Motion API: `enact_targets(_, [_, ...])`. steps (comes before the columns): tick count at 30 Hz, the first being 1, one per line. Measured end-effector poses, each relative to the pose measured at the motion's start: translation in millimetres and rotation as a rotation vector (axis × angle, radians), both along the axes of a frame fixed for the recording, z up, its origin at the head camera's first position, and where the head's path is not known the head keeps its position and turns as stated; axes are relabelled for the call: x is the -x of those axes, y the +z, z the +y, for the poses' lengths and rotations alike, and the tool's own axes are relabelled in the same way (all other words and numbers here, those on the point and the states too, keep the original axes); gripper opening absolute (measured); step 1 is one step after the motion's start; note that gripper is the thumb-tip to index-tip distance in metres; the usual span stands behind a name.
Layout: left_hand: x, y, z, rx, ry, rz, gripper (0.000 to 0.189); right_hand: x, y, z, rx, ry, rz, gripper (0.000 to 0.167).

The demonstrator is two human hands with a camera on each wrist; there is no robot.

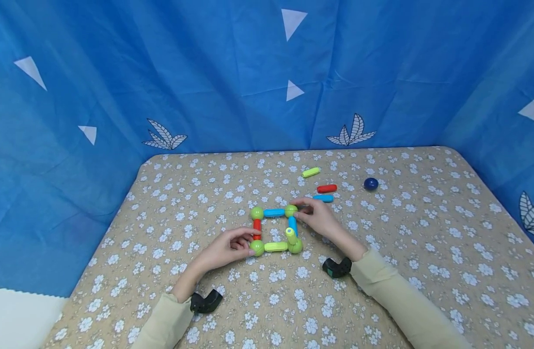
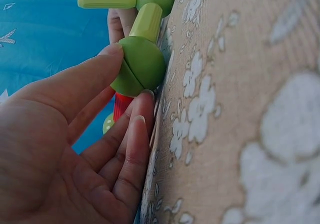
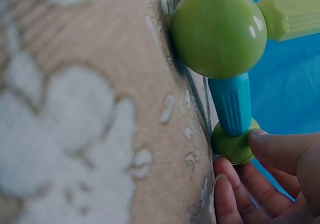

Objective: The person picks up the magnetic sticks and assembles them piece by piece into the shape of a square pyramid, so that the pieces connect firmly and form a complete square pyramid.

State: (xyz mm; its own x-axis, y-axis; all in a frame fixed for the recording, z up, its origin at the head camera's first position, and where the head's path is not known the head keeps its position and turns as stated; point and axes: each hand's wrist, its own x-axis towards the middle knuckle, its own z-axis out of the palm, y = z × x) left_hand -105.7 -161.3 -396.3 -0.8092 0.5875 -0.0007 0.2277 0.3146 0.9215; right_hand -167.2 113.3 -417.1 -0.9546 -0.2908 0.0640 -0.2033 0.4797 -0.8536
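Observation:
A square of toy rods and green balls lies on the table. Its sides are a red rod [image 1: 257, 229] at left, a blue rod [image 1: 274, 213] at the back, another blue rod [image 3: 231, 103] at right and a lime rod [image 1: 276, 246] in front. From the near-right green ball [image 3: 220, 31] a second lime rod [image 1: 290, 236] stands up. My left hand [image 1: 227, 248] pinches the near-left green ball [image 2: 140, 66] between thumb and fingers. At the far-right green ball [image 1: 290, 210], my right hand [image 1: 321, 220] grips with its thumb and fingertips. The far-left green ball [image 1: 256, 213] is untouched.
Behind my right hand lie a loose blue rod [image 1: 323, 198], a red rod [image 1: 327, 188] and a lime rod [image 1: 311, 172]. A dark blue ball [image 1: 371, 183] sits farther right. The floral tablecloth [image 1: 197, 194] ends at a blue curtain [image 1: 232, 97].

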Motion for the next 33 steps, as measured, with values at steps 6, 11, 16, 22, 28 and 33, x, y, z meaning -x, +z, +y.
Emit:
enact_targets(6, [-0.6, 1.1, 0.9, -0.013, -0.006, 0.002, 0.043, 1.4, 5.7, 14.9, -0.015, -0.057, 0.095, 0.029])
enact_targets(11, [-0.7, 1.6, -1.1, -0.010, 0.018, -0.025, 0.041, 8.0, 11.2, 36.3, -0.076, -0.151, 0.147, 0.030])
enact_targets(16, [0.8, 0.1, -2.7, -0.006, 0.035, -0.050, 0.041, 14.3, 6.6, 49.0, -0.139, -0.181, 0.145, 0.028])
enact_targets(22, [8.5, -14.3, -8.1, -0.026, 0.031, -0.058, 0.042, 17.0, 3.2, 52.2, -0.198, -0.177, 0.136, 0.024])
enact_targets(28, [24.2, -21.5, -11.0, -0.022, 0.002, -0.099, 0.041, 15.9, 2.9, 51.2, -0.280, -0.152, 0.118, 0.025])
enact_targets(33, [35.1, -16.6, -6.2, -0.014, -0.024, -0.168, 0.040, 14.5, 1.3, 50.8, -0.307, -0.137, 0.088, 0.030])
